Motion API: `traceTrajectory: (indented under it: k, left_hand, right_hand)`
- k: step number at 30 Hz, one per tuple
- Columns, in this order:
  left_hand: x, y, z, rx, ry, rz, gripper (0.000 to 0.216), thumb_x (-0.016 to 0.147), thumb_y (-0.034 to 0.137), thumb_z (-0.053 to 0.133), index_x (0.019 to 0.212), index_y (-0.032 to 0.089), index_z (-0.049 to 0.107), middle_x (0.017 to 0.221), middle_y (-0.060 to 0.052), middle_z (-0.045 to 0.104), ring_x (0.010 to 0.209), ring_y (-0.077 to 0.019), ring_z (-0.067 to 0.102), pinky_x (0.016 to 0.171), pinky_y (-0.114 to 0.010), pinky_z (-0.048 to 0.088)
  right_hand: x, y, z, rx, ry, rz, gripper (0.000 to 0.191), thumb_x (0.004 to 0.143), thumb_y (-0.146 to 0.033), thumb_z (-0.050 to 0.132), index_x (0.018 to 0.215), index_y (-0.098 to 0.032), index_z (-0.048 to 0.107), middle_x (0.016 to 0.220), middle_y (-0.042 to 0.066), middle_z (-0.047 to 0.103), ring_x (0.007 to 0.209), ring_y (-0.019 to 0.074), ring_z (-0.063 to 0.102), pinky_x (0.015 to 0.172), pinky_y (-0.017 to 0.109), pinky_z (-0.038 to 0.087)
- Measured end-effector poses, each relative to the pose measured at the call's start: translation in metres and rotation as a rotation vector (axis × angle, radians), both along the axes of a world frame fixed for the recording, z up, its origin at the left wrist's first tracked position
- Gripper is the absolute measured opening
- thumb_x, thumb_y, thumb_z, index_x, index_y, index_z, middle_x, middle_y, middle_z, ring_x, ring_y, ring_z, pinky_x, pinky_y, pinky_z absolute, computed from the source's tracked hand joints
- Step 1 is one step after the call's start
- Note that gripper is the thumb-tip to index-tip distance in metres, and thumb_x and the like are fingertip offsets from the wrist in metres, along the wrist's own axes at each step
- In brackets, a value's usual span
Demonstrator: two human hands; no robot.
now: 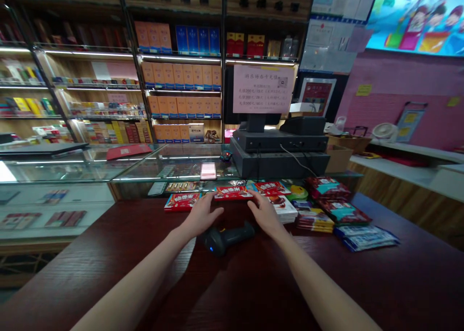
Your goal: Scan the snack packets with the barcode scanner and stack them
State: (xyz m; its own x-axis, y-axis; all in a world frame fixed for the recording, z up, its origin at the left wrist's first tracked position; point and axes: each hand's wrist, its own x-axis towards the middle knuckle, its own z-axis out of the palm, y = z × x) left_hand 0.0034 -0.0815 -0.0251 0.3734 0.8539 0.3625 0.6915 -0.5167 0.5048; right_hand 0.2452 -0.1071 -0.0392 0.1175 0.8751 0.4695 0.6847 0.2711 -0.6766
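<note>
Both my arms reach forward over a dark wooden counter [108, 263]. My left hand [203, 217] lies open, fingers stretched toward a flat red snack packet [232, 193]. My right hand [266, 214] is also open, its fingertips at the right end of that same packet. A second red packet [181, 201] lies to the left of my left hand. A black handheld barcode scanner [226, 237] rests on the counter between my two wrists, untouched.
Several snack packets [326, 205] and a blue-white bag [366, 237] are piled at the right. A black cash register [279, 150] with a paper notice stands behind. A glass display case [90, 169] carries a phone [208, 170]. Shelves of boxed goods fill the back wall.
</note>
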Motion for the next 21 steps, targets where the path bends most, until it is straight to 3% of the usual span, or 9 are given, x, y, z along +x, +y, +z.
traceTrajectory:
  k: [4, 10, 15, 21]
  left_hand:
    - [-0.021, -0.002, -0.002, 0.072, 0.038, 0.046, 0.041, 0.092, 0.031, 0.052, 0.132, 0.021, 0.055, 0.136, -0.011, 0.061, 0.131, -0.0289, 0.052, 0.113, -0.055, 0.035]
    - [-0.049, -0.006, -0.004, 0.166, 0.093, 0.04, 0.039, 0.099, 0.024, 0.038, 0.135, 0.032, 0.053, 0.142, -0.002, 0.058, 0.146, -0.0234, 0.036, 0.121, -0.063, 0.013]
    - [-0.062, -0.007, -0.017, 0.301, 0.059, 0.095, 0.037, 0.101, 0.023, 0.039, 0.131, 0.033, 0.058, 0.138, -0.002, 0.063, 0.143, -0.0218, 0.041, 0.121, -0.063, 0.009]
    - [-0.061, -0.009, -0.032, 0.397, -0.006, 0.161, 0.028, 0.1, 0.028, 0.047, 0.122, 0.033, 0.065, 0.123, -0.001, 0.072, 0.129, -0.022, 0.058, 0.123, -0.061, 0.009]
  right_hand:
    - [-0.017, 0.0, -0.008, 0.049, -0.029, 0.037, 0.045, 0.087, -0.025, 0.05, 0.129, -0.02, 0.065, 0.132, 0.011, 0.066, 0.127, 0.0272, 0.057, 0.112, 0.048, 0.041]
    - [-0.034, 0.0, -0.019, 0.148, 0.026, 0.109, 0.044, 0.088, -0.02, 0.046, 0.128, -0.022, 0.066, 0.132, 0.01, 0.066, 0.13, 0.0247, 0.055, 0.115, 0.049, 0.039]
    - [-0.042, -0.001, -0.022, 0.159, 0.067, 0.165, 0.04, 0.089, -0.02, 0.047, 0.123, -0.024, 0.069, 0.135, 0.008, 0.065, 0.131, 0.0229, 0.055, 0.116, 0.048, 0.039]
    - [-0.04, -0.002, -0.027, 0.203, 0.093, 0.139, 0.033, 0.091, -0.023, 0.052, 0.118, -0.027, 0.071, 0.13, 0.006, 0.067, 0.125, 0.0228, 0.06, 0.113, 0.048, 0.043]
